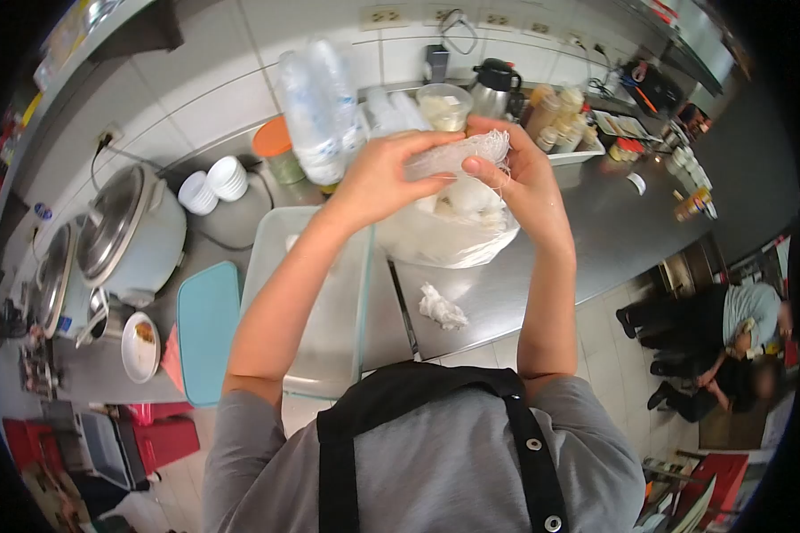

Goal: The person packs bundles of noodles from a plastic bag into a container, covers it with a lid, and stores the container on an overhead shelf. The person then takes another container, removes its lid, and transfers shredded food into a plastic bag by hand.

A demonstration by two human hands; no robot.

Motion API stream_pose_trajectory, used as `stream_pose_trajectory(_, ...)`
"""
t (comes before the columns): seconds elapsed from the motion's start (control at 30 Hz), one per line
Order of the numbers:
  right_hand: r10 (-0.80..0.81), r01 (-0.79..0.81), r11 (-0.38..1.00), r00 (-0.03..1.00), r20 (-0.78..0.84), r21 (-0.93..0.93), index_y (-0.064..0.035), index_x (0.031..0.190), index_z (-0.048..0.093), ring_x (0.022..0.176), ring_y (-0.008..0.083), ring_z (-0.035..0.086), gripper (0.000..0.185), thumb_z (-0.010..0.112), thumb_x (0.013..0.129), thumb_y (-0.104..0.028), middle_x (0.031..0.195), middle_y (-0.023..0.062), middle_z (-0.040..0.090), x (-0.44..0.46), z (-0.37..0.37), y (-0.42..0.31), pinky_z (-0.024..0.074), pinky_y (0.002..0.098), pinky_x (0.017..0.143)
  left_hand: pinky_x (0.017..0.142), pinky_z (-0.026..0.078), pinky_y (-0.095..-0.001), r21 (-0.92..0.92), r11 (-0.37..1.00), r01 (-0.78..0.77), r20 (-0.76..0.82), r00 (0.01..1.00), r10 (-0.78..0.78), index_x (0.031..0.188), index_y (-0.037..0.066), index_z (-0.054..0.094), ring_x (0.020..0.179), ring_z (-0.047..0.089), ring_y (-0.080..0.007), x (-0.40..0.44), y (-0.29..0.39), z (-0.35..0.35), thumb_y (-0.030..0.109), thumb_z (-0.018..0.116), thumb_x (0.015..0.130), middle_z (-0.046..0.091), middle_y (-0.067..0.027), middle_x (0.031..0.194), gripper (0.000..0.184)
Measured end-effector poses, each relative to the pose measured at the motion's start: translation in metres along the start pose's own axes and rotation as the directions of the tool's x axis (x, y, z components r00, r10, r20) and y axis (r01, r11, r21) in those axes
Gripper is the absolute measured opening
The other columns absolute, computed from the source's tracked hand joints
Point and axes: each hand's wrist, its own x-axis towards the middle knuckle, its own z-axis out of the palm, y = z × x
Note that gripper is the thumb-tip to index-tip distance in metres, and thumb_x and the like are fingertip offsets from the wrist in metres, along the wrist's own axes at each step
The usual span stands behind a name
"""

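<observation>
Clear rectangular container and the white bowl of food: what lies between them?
Between the clear container and the white bowl lies a flat teal lid. Something pink shows at its edge, nearer the bowl. The head view shows this.

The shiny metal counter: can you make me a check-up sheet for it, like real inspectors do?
Surface: shiny grey metal counter, with a crumpled white tissue lying on it.
Job's things: bundle of thin white strands held up at a white plastic bag.
Clutter: teal rectangular plastic lid, clear rectangular plastic tub, small white bowl with food bits inside.
Hands: left hand and right hand both hold the bundle.
Cables: black plug and cord at the white tiled wall.
Surroundings: two other people beyond the counter, at the right.
</observation>
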Motion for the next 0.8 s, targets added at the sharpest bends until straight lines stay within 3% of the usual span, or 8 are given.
stream_pose_trajectory(0.1,-0.15,0.148,0.984,0.989,0.009,0.1,-0.0097,0.145,0.045,0.117,0.0212,0.058,0.077,0.083,0.079,-0.019,0.133,0.0123,0.054,-0.004,0.033,-0.013,0.0531,0.0342,0.091,0.099,0.046,-0.0327,0.104,0.993,0.055,-0.022,0.998,-0.053,0.124,0.006,0.067,0.109,0.063,-0.0182,-0.044,0.002,-0.053,0.015,0.076,0.083,0.069,-0.0087,0.119,0.043)
stream_pose_trajectory(0.17,-0.205,0.206,0.979,0.978,-0.025,0.011,-0.0087,0.144,0.046,0.117,0.021,0.058,0.075,0.083,0.078,-0.016,0.133,0.0124,0.055,-0.003,0.03,-0.015,0.0529,0.0342,0.091,0.098,0.047,-0.0328,0.159,0.983,0.093,-0.025,0.996,-0.09,0.121,0.003,0.067,0.106,0.064,-0.0178,-0.078,-0.007,-0.085,0.014,0.075,0.082,0.069,-0.0091,0.117,0.041)
stream_pose_trajectory(0.3,-0.112,0.107,0.988,0.993,-0.043,-0.111,-0.0072,0.134,0.055,0.116,0.0203,0.06,0.057,0.078,0.084,-0.02,0.131,0.0077,0.06,-0.007,0.014,0.0,0.052,0.0359,0.091,0.09,0.052,-0.0335,0.331,0.865,0.378,0.031,0.912,-0.41,0.114,0.001,0.068,0.1,0.068,-0.0265,-0.16,-0.068,-0.115,0.013,0.075,0.078,0.07,-0.014,0.112,0.039)
stream_pose_trajectory(0.4,-0.074,0.07,0.991,0.997,-0.032,-0.118,-0.0064,0.126,0.062,0.113,0.019,0.062,0.044,0.076,0.087,-0.021,0.129,0.0061,0.062,-0.008,0.014,0.013,0.0522,0.0351,0.088,0.084,0.053,-0.0384,0.596,0.726,0.343,-0.006,0.906,-0.423,0.11,0.003,0.066,0.095,0.067,-0.0313,-0.212,-0.125,-0.09,0.01,0.073,0.076,0.069,-0.0124,0.11,0.035)
stream_pose_trajectory(0.5,-0.06,0.059,0.991,0.998,-0.001,-0.119,-0.0067,0.124,0.063,0.111,0.0183,0.062,0.04,0.075,0.088,-0.02,0.127,0.0056,0.062,-0.01,0.017,0.015,0.0521,0.0333,0.086,0.086,0.051,-0.0415,0.577,0.688,0.441,-0.172,0.889,-0.425,0.109,0.005,0.062,0.1,0.064,-0.034,-0.227,-0.152,-0.062,0.009,0.072,0.075,0.067,-0.0133,0.109,0.036)
stream_pose_trajectory(0.6,-0.059,0.06,0.994,0.998,0.013,-0.096,-0.0067,0.123,0.064,0.109,0.0176,0.062,0.038,0.074,0.088,-0.019,0.124,0.0048,0.063,-0.013,0.018,0.017,0.0519,0.0321,0.086,0.085,0.05,-0.0436,0.673,0.67,0.313,-0.153,0.945,-0.288,0.111,0.008,0.06,0.1,0.064,-0.0332,-0.228,-0.18,-0.054,0.01,0.07,0.077,0.066,-0.0108,0.11,0.036)
stream_pose_trajectory(0.7,-0.052,0.053,0.992,0.999,0.011,-0.112,-0.0061,0.122,0.064,0.108,0.0174,0.062,0.037,0.074,0.089,-0.019,0.123,0.0047,0.063,-0.017,0.017,0.018,0.0518,0.032,0.085,0.085,0.049,-0.0424,0.757,0.597,0.266,-0.034,0.928,-0.37,0.108,0.01,0.059,0.093,0.066,-0.033,-0.232,-0.202,-0.047,0.01,0.069,0.079,0.067,-0.0124,0.107,0.031)
stream_pose_trajectory(0.8,-0.036,0.035,0.989,0.999,-0.003,-0.143,-0.0056,0.121,0.065,0.107,0.0171,0.063,0.036,0.073,0.089,-0.02,0.123,0.0052,0.063,-0.024,0.015,0.017,0.0517,0.032,0.085,0.087,0.05,-0.0434,0.71,0.572,0.411,0.073,0.765,-0.64,0.113,0.009,0.06,0.101,0.064,-0.0349,-0.221,-0.19,-0.049,0.011,0.067,0.08,0.068,-0.0117,0.112,0.033)
